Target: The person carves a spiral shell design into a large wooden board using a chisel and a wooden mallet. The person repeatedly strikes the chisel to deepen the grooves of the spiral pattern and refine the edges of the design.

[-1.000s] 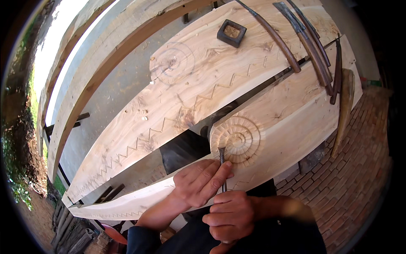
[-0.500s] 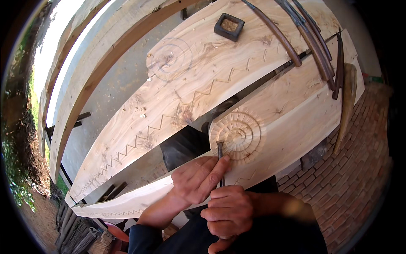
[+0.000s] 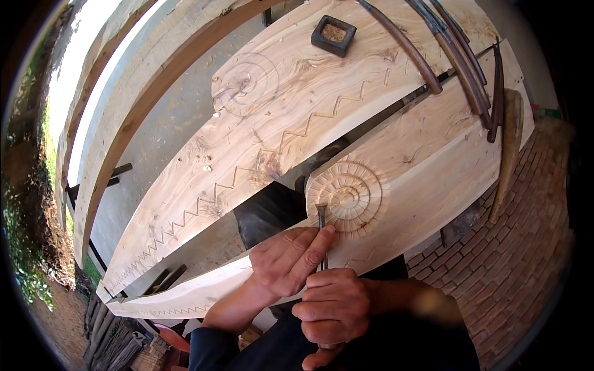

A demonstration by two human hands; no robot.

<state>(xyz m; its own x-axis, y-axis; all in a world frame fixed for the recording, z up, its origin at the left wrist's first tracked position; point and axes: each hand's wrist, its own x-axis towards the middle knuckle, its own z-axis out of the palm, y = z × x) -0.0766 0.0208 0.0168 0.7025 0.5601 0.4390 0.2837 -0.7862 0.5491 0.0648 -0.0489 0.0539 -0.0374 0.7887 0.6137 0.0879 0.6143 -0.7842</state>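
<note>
My right hand is closed round the handle of a chisel, with a bit of wood showing below the fist. The metal shaft runs up and away from me under the fingers of my left hand, which are pressed together on it and rest at the board's edge. The flared tip touches the left rim of a carved spiral with ribbed rings. This spiral is cut into the nearer pale wooden board, which also bears a zigzag line. My left thumb is hidden.
Across a gap lies a second board with a pencilled spiral and zigzag. On it stand a dark square dish and several wooden-handled tools. A wooden mallet or club-like piece leans at the right. Curved beams rise at left.
Almost nothing differs. The chisel tip and both hands have shifted very slightly up and left in the picture, along with a small shift of the whole view.
</note>
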